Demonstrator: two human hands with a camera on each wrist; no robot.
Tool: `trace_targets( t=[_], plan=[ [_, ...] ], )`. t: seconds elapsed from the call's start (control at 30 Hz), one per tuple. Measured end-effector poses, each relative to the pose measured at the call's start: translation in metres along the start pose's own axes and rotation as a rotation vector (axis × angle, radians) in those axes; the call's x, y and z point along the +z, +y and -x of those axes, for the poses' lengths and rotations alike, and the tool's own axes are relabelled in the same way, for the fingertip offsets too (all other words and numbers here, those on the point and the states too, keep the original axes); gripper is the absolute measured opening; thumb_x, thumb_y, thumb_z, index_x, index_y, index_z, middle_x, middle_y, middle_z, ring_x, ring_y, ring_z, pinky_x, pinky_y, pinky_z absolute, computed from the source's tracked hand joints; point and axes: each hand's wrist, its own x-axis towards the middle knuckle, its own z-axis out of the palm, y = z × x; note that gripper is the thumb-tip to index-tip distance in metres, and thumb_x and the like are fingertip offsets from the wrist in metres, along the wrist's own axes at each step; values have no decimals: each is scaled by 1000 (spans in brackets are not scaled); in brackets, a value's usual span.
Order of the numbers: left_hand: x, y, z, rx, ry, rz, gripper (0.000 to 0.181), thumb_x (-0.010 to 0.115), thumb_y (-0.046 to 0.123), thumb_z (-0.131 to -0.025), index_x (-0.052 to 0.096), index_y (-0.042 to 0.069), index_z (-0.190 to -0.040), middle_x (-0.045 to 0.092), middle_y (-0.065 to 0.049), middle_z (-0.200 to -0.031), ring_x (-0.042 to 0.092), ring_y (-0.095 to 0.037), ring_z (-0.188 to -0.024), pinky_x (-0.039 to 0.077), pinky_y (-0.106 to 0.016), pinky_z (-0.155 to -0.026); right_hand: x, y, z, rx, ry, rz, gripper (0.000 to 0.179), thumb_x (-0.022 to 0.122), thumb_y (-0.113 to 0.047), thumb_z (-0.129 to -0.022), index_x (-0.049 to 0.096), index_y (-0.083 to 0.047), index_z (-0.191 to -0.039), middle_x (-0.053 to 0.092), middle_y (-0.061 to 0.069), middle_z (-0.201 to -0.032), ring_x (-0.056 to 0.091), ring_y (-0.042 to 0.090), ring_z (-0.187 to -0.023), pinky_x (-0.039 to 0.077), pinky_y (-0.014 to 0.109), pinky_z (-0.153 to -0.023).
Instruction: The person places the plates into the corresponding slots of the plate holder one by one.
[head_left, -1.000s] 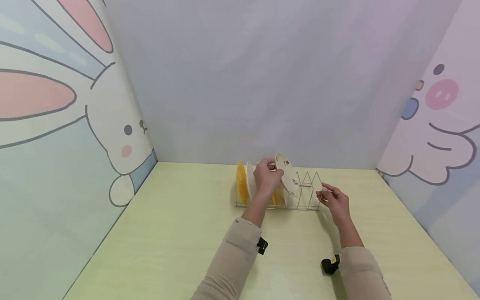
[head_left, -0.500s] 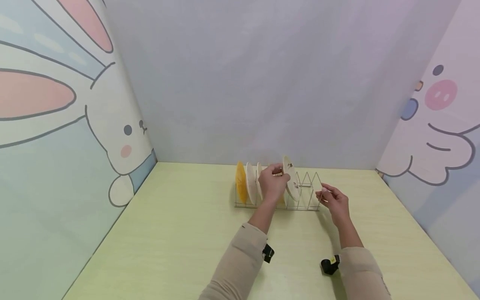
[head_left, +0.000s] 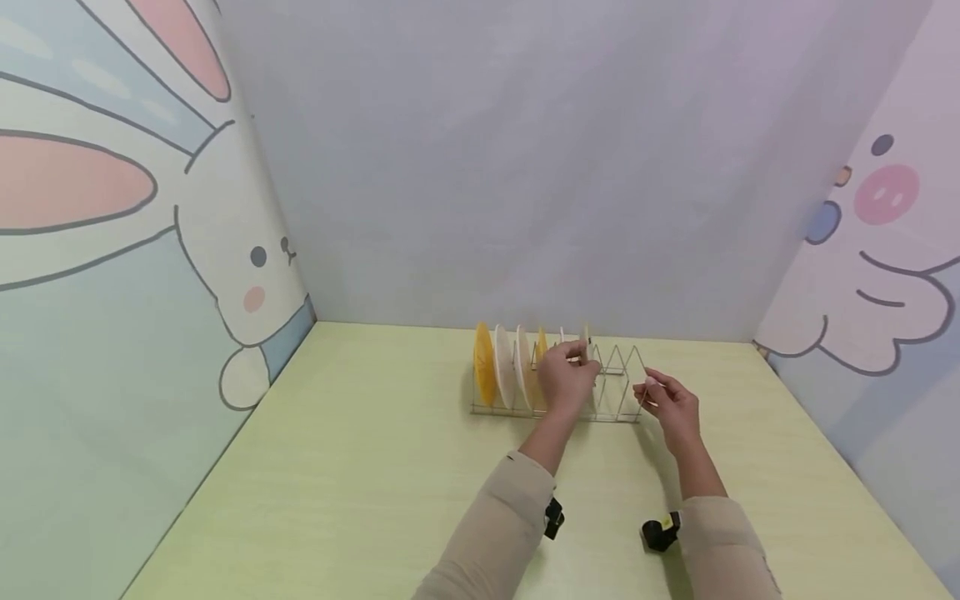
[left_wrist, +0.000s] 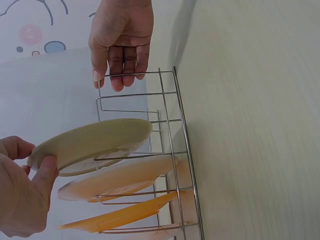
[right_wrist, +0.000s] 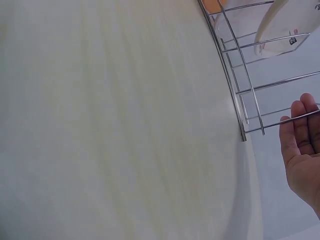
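My left hand point(head_left: 567, 379) pinches the rim of a cream plate point(left_wrist: 102, 142) with a small dark print. In the left wrist view this plate is tilted, its lower edge between the wires of a metal dish rack point(left_wrist: 183, 125). The right wrist view catches part of its printed face point(right_wrist: 285, 30). At the rack's right end, my right hand point(head_left: 671, 408) holds the end wire between thumb and fingers. A yellow plate point(head_left: 483, 367), a white plate point(head_left: 503, 367) and several others stand on edge in the slots to the left; my left hand partly covers them in the head view.
The rack stands on a pale wood-look table point(head_left: 337, 467), near the grey back wall point(head_left: 480, 167). Cartoon-printed panels, one with a rabbit point(head_left: 240, 275), rise on both sides. A black wrist camera point(head_left: 660, 533) shows beside the right sleeve.
My left hand has moved right and lowered the cream plate into the rack, turning it more upright and edge-on to the head view. My right hand has stayed on the rack's end.
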Motion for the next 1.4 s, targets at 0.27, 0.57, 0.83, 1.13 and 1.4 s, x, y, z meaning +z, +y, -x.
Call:
trace_targets(
  t=[0.27, 0.57, 0.83, 1.13, 1.4],
  plan=[
    [12, -9, 3, 52, -7, -6, 28, 74, -8, -65, 73, 4, -90, 66, -4, -84, 63, -12, -70, 49, -18, -54, 5, -9, 5, -22, -10, -5, 26, 52, -4, -94, 56, 7, -118, 68, 6, -82, 67, 16, -79, 51, 30, -75],
    [13, -14, 6, 158, -24, -127, 28, 72, -10, -68, 72, 3, -93, 67, -8, -88, 64, -14, -76, 49, -15, -59, 5, -9, 7, -14, -2, -2, 20, 52, -4, -94, 63, -6, -111, 68, 7, -83, 67, 16, -79, 52, 29, -74],
    [14, -19, 7, 192, -6, -293, 27, 77, -1, -68, 73, 8, -93, 68, -5, -84, 64, -15, -76, 51, -23, -63, 6, -10, 8, 1, -1, 8, 25, 52, -5, -94, 59, 2, -117, 69, 6, -83, 66, 15, -79, 52, 29, -74],
    [10, -18, 12, 177, -2, -295, 24, 79, 3, -69, 73, 9, -92, 69, -3, -84, 64, -15, -75, 50, -25, -62, 0, -5, 6, 22, 8, 39, 25, 53, -7, -94, 58, 1, -117, 69, 6, -84, 66, 15, -79, 52, 29, -75],
    [7, -20, 16, 136, -4, -282, 19, 79, 8, -70, 73, 8, -88, 68, -1, -83, 62, -14, -74, 49, -28, -64, -1, 0, 6, 76, 68, 206, 24, 56, -22, -93, 61, -5, -109, 70, 1, -89, 65, 11, -83, 50, 27, -78]
  ],
)
